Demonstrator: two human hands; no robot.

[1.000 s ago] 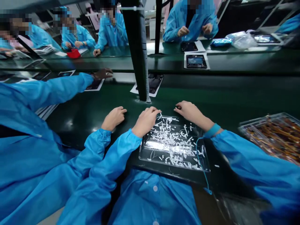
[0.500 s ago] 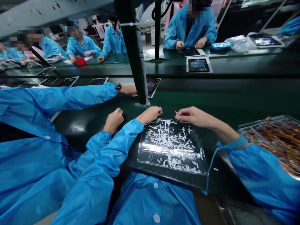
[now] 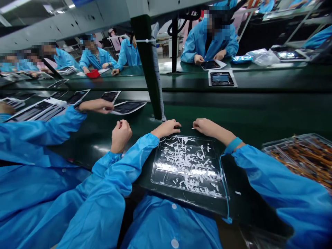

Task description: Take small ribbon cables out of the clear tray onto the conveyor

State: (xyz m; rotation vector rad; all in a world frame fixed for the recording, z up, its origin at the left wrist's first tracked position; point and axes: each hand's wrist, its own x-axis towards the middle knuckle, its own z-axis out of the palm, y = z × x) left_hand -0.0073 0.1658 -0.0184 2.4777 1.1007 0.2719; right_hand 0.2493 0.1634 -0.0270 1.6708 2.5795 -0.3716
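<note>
My left hand (image 3: 167, 128) hovers over the far left edge of a clear plastic tray (image 3: 153, 176), thumb and fingers bent close together. A whitish speck shows at its fingertips, too small to name. Across a short gap, my right hand (image 3: 206, 126) pinches a small white strip (image 3: 192, 128) beyond the tray's far edge. Many similar white strips (image 3: 185, 160) lie scattered in the tray. A blue wrist strap (image 3: 232, 145) circles my right wrist, its cord hanging over the tray's right side.
On my left, a co-worker's hand (image 3: 98, 105) grips a flat dark panel (image 3: 128, 107) on white backing; their other hand (image 3: 121, 135) is curled near my sleeve. A post (image 3: 149, 65) rises beyond my left hand. A tray of orange-brown parts (image 3: 301, 155) sits right.
My right hand has come lower, its forearm now nearer the tray. My left hand barely moves. The co-worker's far hand has gone left, bringing a dark panel along.
</note>
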